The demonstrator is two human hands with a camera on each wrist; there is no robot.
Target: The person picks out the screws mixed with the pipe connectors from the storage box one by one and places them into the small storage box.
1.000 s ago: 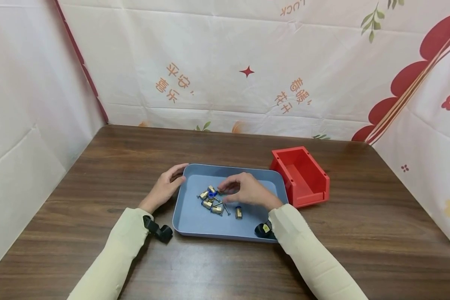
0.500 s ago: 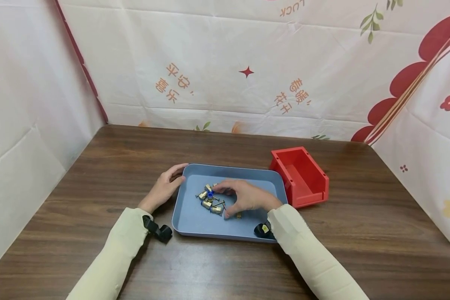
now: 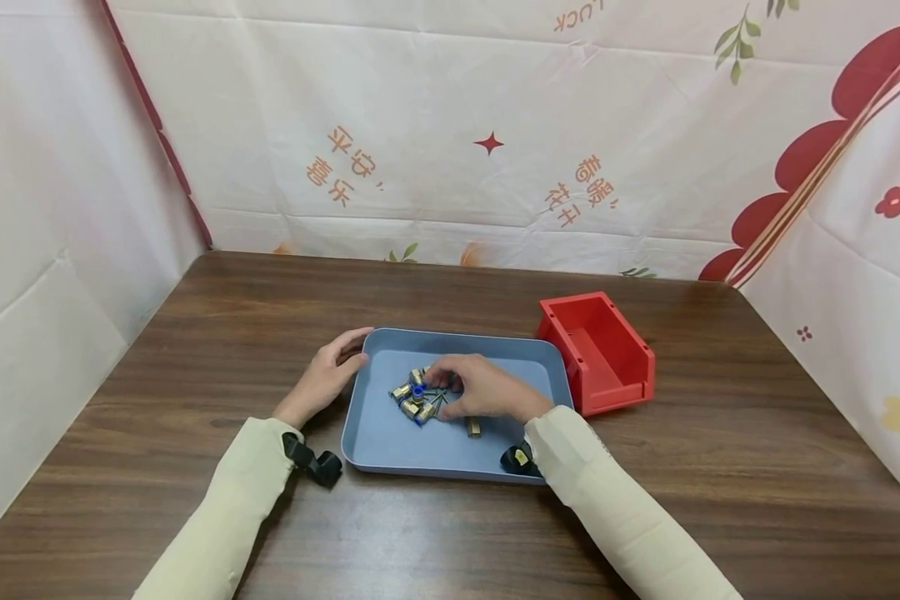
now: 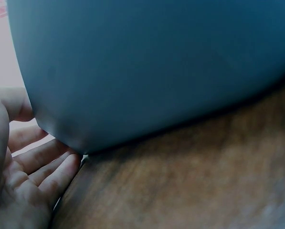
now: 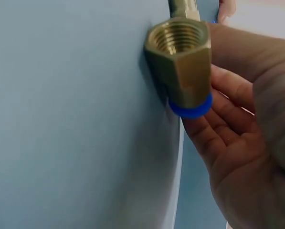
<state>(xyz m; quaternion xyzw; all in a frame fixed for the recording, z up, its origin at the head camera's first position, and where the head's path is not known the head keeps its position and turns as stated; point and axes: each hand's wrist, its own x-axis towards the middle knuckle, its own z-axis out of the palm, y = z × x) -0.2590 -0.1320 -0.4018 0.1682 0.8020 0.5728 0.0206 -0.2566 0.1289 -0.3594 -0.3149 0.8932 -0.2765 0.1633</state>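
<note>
A blue-grey tray [image 3: 420, 462] holds several brass hex fittings [image 3: 426, 413] with blue collars, grouped left of centre among a few thin screws [image 3: 438, 400]. My right hand [image 3: 483, 387] bends over this group, thumb and fingers apart at its right side, hiding part of it. One lone fitting [image 3: 473, 427] lies under the right wrist; the right wrist view shows a threaded fitting [image 5: 180, 67] large in front of the fingers. At the tray's far left corner my left hand [image 3: 321, 375] touches the outer wall with loosely extended fingers [image 4: 42, 155], thumb by the rim.
A red plastic bin [image 3: 600, 354] stands on the wooden table [image 3: 390, 533] against the tray's right side. A white printed cloth [image 3: 450, 200] hangs behind the table. Black wrist cameras [image 3: 322, 468] sit on both sleeves.
My right hand spread its thumb and fingers wider, then drew them closer around the screws. Screws and a near fitting shifted left and away, into a tighter group. My left hand stayed put.
</note>
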